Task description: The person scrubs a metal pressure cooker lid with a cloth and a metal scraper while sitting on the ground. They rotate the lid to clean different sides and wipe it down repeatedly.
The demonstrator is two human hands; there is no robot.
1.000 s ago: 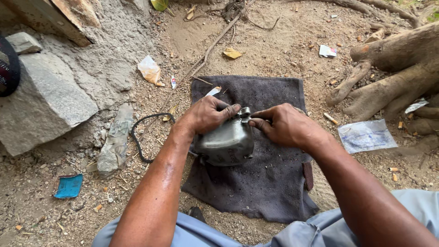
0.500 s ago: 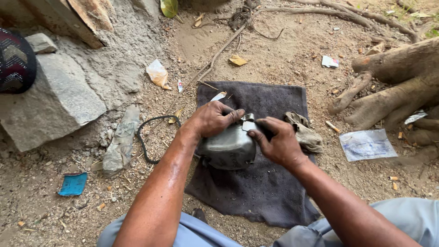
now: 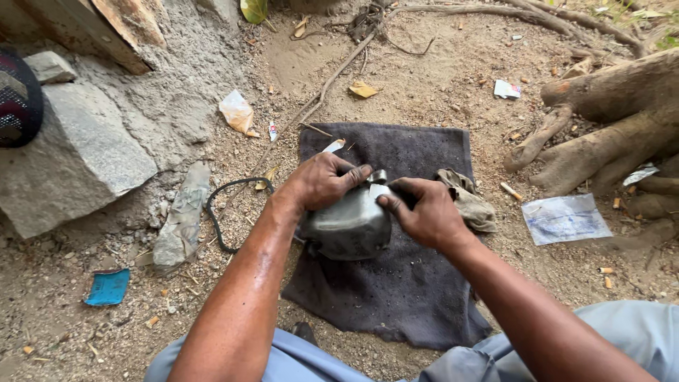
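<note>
Grey metal casing [image 3: 348, 225], rounded and oily-looking, sits held above a dark cloth [image 3: 396, 283] spread on the dirt; left hand [image 3: 322, 180] is closed over its top, fingers wrapped around a small fitting; right hand [image 3: 423, 212] grips the near side, thumb pressed on it; a crumpled rag [image 3: 467, 204] lies just beside the right hand, tree roots [image 3: 601, 127] and a stone block [image 3: 78, 163] farther out; the slick surface could slip from the grip and drop into grit.

Outdoor dirt yard: tree roots [image 3: 608, 120], stone slab [image 3: 78, 163], litter.
</note>
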